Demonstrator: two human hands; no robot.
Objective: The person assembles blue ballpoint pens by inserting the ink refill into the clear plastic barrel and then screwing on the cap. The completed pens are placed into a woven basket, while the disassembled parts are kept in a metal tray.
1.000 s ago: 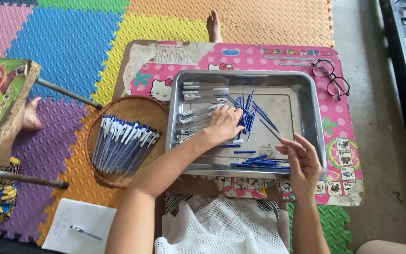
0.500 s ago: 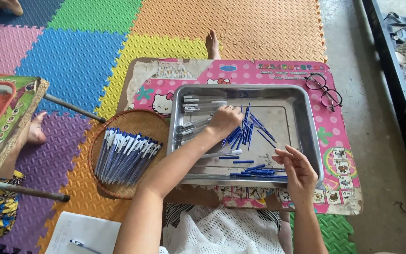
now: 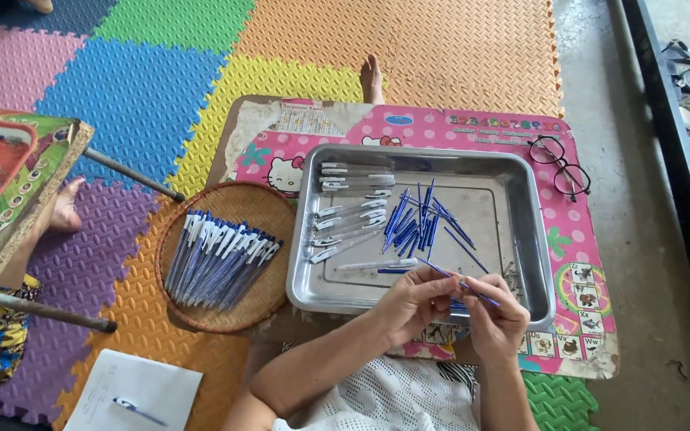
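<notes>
Both hands met over the near rim of the metal tray [image 3: 537,239], the left hand [image 3: 410,303] and the right hand [image 3: 495,313] pinching one thin blue refill [image 3: 455,281] between fingertips. It looked light, slightly bendy and slippery, best gripped near its ends.

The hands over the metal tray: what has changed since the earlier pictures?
The left hand left the pile of blue refills and came back to the near rim of the metal tray. It now meets the right hand, and both hold one thin blue refill between the fingers. The pen barrels in the tray and the basket of pens stayed in place.
</notes>
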